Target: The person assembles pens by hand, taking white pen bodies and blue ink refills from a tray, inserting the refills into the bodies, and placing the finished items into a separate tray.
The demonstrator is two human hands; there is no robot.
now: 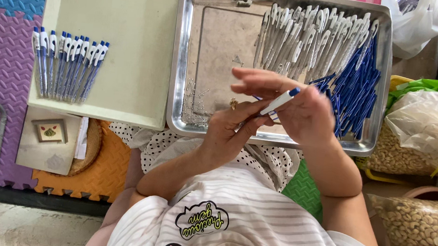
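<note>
I saw two clear bags of pale nuts (pixel 426 139) just right of the grip, a white bag (pixel 419 21) beyond them, and a small framed card (pixel 50 130) far to its left. The right hand (pixel 310 117) pinched one white pen (pixel 280 101), the left hand (pixel 229 129) closed beneath it; its long axis ran diagonally, blue tip up and away. Behind the grip a steel tray (pixel 182 57) held heaps of white barrels (pixel 309 36) and blue refills (pixel 357 92), too many to count. About eleven finished pens (pixel 67 64) lay on the cream worktop (pixel 127 27).
</note>
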